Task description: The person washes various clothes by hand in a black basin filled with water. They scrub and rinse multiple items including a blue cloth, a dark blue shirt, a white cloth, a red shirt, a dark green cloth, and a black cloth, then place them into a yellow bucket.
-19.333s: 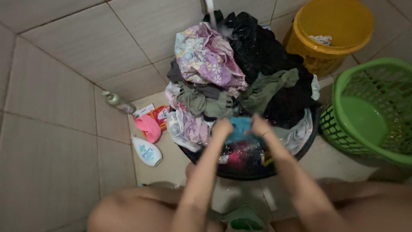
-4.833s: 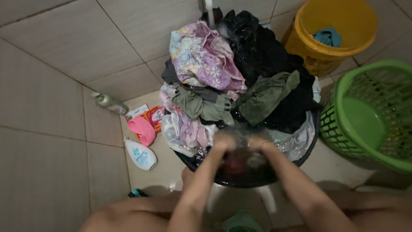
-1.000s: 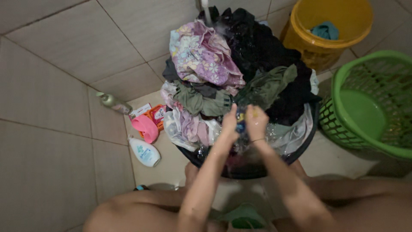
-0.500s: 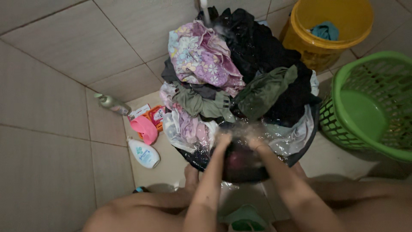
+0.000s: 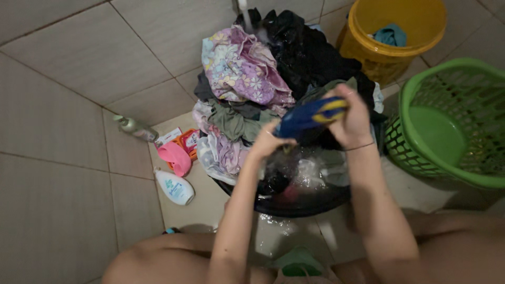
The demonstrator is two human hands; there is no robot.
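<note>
Down low, the round black plastic wash basin (image 5: 315, 202) sits on the wet tiled floor, soapy water and soaked cloth showing in its near half. Just above it, both hands are up: the left hand (image 5: 268, 141) is closed on one end of a wet blue garment with yellow trim (image 5: 311, 114), and the right hand (image 5: 351, 118) is clamped on the other end, the cloth twisted into a tight roll between them, clear of the water. That cloth looks soft, limp and heavy with water, probably slick with suds, so I'd judge a firm grip at each end, as here, is the way to hold it. Behind the hands, heaped on the basin's far side, a big pile: the olive-green garment (image 5: 231, 120), the floral purple cloth (image 5: 239, 66), the black clothes (image 5: 305, 50). Left of the basin, a white plastic bottle (image 5: 174, 186) and a pink scoop (image 5: 175, 158). Right of it, the green slatted laundry basket (image 5: 447, 121). Beyond, the yellow plastic bucket (image 5: 389, 37) with a teal cloth (image 5: 390, 34) inside.
</note>
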